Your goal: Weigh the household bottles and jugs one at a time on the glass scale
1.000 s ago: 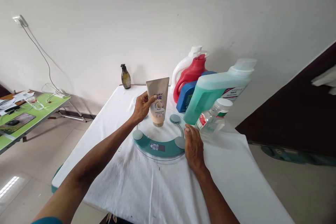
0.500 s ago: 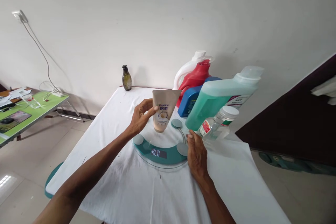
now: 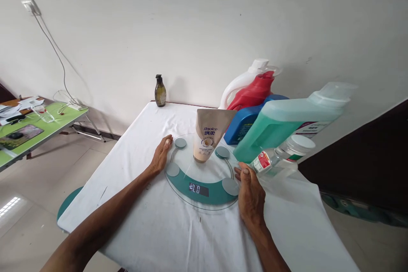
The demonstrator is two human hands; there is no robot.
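Tube balanced cap-down on the scale, nobody holding it

Nearest in, both hands lie flat and loose on the white-covered bench [image 3: 178, 238], holding nothing: the left hand [image 3: 161, 159] rests against the left rim of the round glass scale [image 3: 200, 174], the right hand [image 3: 251, 193] sits at its right rim. The beige tube [image 3: 208, 138] stands alone on its cap in the middle of the glass, top-heavy looking, so I'd guess any nudge to the scale from either hand tips it over. The right hand is also just beside a clear bottle [image 3: 280, 159] lying on its side, which looks like it could roll onto the glass. Behind that, a big green bottle [image 3: 287, 123] crowds the right side, with blue [image 3: 245, 123], red [image 3: 255, 91] and white [image 3: 242, 83] jugs. A small dark pump bottle [image 3: 160, 91] stands well apart by the wall.
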